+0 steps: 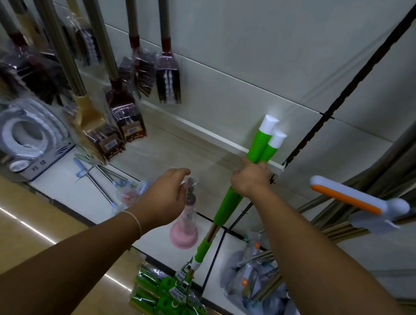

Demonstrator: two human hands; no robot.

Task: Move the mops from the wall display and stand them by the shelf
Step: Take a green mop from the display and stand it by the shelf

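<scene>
the right hand (pixel 251 178) is curled tight around the green handles of two mops (pixel 262 148), gripping just below their white end caps, which poke up toward 12 o'clock. the handles run down toward 7 o'clock to the green mop heads (pixel 169 305), wrapped in clear plastic and resting at the edge of the white shelf base (pixel 53 186). the left hand (pixel 169 194) hovers at 9 o'clock of the right, fingers loosely spread and holding nothing, just above a pink plunger (pixel 184 232). further out at 10 o'clock, bagged brushes (pixel 169 80) hang on the wall. at 3 o'clock, a white and orange handle (pixel 347 198) juts out.
</scene>
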